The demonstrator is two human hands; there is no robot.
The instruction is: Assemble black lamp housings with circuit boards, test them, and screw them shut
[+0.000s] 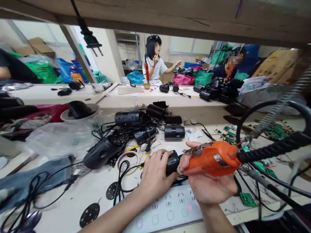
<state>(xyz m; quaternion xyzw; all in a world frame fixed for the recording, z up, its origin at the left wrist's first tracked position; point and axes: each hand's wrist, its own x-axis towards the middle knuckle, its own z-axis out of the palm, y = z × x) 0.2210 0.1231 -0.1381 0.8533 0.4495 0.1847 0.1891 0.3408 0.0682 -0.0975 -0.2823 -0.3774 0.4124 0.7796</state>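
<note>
An orange power screwdriver (211, 159) lies almost level in my right hand (209, 184), whose fingers are wrapped round its body. Its front end points left and meets a black cylindrical housing (172, 162). My left hand (156, 171) is closed over that housing and keeps it on the table. Just behind my hands sits another black cylinder (174, 132). A roll of tape (127, 161) and a looped black cable lie left of my left hand. The exact contact between the tool tip and the housing is hidden by my fingers.
A white power strip (162, 210) lies below my hands. Black housings and tangled cables fill the middle left. Green circuit boards (247, 199) are scattered at the right, near thick hoses. A plug (91, 38) hangs from the overhead shelf. People sit across the far bench (136, 98).
</note>
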